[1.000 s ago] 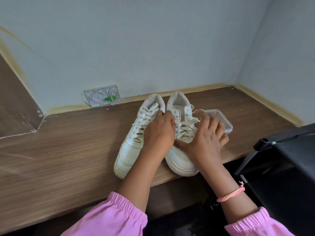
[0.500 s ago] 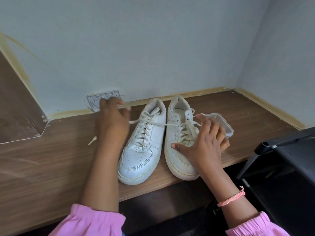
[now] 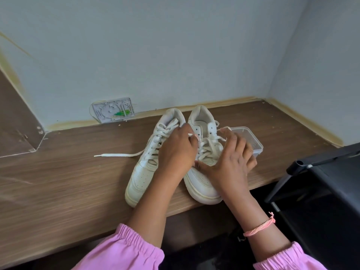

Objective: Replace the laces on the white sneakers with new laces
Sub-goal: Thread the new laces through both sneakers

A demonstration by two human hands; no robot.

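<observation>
Change: left hand is back from 9 o'clock, pinching the right sneaker's lace; a pulled-out end trails.
Right hand: flat, steadying.
Meaning: unlacing under way.

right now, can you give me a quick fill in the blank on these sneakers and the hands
1. The loose lace end trails across the wooden desk to the ____ of the sneakers.
2. The clear plastic container sits beside the ____ sneaker.
3. The right hand rests on the right sneaker, and on that wrist is a pink ____.

Missing words: left; right; bracelet
</observation>
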